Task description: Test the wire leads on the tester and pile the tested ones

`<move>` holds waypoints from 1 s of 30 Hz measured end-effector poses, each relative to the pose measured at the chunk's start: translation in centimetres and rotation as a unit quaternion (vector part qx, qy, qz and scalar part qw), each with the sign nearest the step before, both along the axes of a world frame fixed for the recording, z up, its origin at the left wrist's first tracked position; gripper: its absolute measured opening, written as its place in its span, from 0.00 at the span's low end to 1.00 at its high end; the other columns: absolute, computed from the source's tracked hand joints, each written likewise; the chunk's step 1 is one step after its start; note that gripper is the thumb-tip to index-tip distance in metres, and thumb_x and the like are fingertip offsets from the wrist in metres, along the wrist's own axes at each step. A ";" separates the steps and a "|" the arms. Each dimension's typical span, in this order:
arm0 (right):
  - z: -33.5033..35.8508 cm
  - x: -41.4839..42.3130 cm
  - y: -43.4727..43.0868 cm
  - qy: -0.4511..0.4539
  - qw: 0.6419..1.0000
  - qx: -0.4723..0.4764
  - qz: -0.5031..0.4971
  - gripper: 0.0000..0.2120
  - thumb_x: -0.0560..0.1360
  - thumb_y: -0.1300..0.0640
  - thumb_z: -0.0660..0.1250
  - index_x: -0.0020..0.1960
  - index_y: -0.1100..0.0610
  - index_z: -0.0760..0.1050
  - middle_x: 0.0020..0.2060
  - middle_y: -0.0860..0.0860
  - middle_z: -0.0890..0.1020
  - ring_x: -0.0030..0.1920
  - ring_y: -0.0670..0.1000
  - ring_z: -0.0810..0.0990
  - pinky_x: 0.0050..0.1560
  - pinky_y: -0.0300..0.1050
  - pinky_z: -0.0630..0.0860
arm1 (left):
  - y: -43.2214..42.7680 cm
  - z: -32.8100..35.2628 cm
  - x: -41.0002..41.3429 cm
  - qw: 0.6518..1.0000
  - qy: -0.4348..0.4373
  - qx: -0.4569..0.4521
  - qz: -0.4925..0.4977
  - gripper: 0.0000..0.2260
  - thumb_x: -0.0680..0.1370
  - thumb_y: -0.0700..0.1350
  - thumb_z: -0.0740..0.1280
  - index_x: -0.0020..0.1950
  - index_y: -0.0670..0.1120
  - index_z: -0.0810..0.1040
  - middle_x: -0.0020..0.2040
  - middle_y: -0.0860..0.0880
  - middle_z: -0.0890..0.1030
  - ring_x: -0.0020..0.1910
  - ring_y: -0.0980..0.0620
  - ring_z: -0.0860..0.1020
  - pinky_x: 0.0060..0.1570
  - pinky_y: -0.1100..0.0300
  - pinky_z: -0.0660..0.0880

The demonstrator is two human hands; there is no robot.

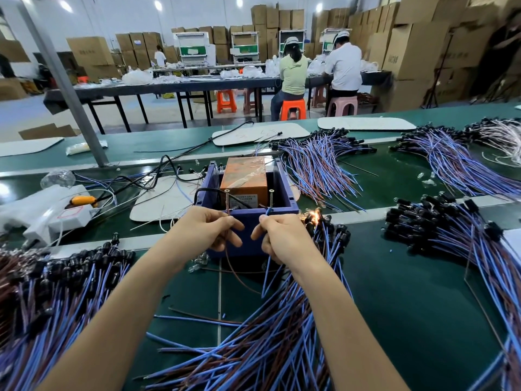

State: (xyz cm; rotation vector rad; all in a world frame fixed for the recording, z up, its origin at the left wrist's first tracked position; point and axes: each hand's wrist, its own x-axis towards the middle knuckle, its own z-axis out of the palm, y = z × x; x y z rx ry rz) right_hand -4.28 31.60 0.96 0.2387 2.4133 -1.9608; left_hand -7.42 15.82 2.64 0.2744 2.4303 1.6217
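Note:
The tester (277, 190) is a blue open box with an orange block inside and two upright screws on its front rim. My left hand (207, 228) pinches a brown wire lead (235, 273) against the left screw. My right hand (283, 237) pinches a blue wire lead (266, 273) against the right screw. A small bulb (315, 215) glows orange just right of my right hand. Under my right forearm a pile of blue and brown leads (270, 342) fans out. Another pile with black sockets (56, 289) lies at the left.
More lead piles lie at the right (456, 235), behind the tester (318, 162) and far right (451, 156). A white power strip (53, 213) with an orange plug sits at the left, with black cables. A grey post (70, 88) rises from the green bench. People sit at a far table.

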 end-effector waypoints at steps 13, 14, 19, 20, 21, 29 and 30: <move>1.8 1.3 1.3 -0.047 0.981 0.028 0.186 0.23 0.82 0.48 0.54 0.41 0.58 0.81 0.18 0.51 0.73 0.17 0.46 0.60 0.20 0.34 0.57 | -2.7 1.9 0.3 0.938 -0.027 -0.112 -0.328 0.09 0.79 0.44 0.65 0.53 0.46 0.84 0.46 0.46 0.85 0.38 0.50 0.74 0.38 0.65 0.72; 2.0 1.6 1.4 -0.067 0.968 0.032 0.241 0.25 0.82 0.45 0.52 0.42 0.56 0.82 0.20 0.53 0.76 0.17 0.46 0.58 0.20 0.35 0.57 | -3.6 2.4 0.2 0.904 -0.034 -0.128 -0.406 0.11 0.78 0.47 0.66 0.57 0.47 0.83 0.50 0.47 0.84 0.40 0.50 0.74 0.41 0.63 0.72; 2.2 2.1 1.6 -0.109 0.902 -0.032 0.416 0.37 0.80 0.36 0.43 0.50 0.57 0.84 0.35 0.56 0.85 0.20 0.46 0.57 0.21 0.34 0.55 | -8.5 3.9 -0.2 0.908 0.000 0.065 -0.415 0.26 0.77 0.56 0.64 0.68 0.39 0.74 0.56 0.38 0.80 0.40 0.49 0.74 0.40 0.61 0.72; 2.2 2.0 1.5 -0.102 0.896 -0.042 0.429 0.37 0.80 0.36 0.43 0.50 0.57 0.84 0.38 0.56 0.85 0.21 0.46 0.57 0.21 0.35 0.54 | -9.6 4.1 -0.3 0.927 -0.006 0.093 -0.363 0.29 0.76 0.61 0.65 0.67 0.40 0.74 0.55 0.37 0.80 0.40 0.49 0.74 0.39 0.61 0.73; 2.2 2.0 1.4 -0.094 0.897 -0.040 0.430 0.36 0.80 0.36 0.44 0.50 0.57 0.84 0.39 0.57 0.85 0.21 0.46 0.57 0.22 0.36 0.53 | -10.7 4.1 -0.5 0.951 -0.005 0.085 -0.296 0.31 0.73 0.65 0.66 0.66 0.43 0.76 0.55 0.38 0.81 0.39 0.49 0.76 0.39 0.60 0.74; 2.2 2.1 0.6 -0.053 0.929 0.055 0.363 0.24 0.83 0.46 0.52 0.54 0.57 0.83 0.41 0.57 0.86 0.22 0.47 0.63 0.22 0.33 0.62 | -14.3 -1.9 -5.2 0.878 -0.044 -0.470 0.072 0.11 0.74 0.43 0.72 0.56 0.43 0.82 0.52 0.45 0.83 0.50 0.47 0.80 0.53 0.59 0.75; 2.2 2.1 0.6 -0.053 0.929 0.051 0.362 0.23 0.83 0.46 0.52 0.54 0.57 0.83 0.40 0.57 0.86 0.22 0.47 0.63 0.22 0.33 0.62 | -14.0 -2.3 -5.3 0.869 -0.052 -0.489 0.060 0.10 0.73 0.41 0.73 0.54 0.44 0.83 0.53 0.45 0.83 0.51 0.47 0.80 0.54 0.60 0.75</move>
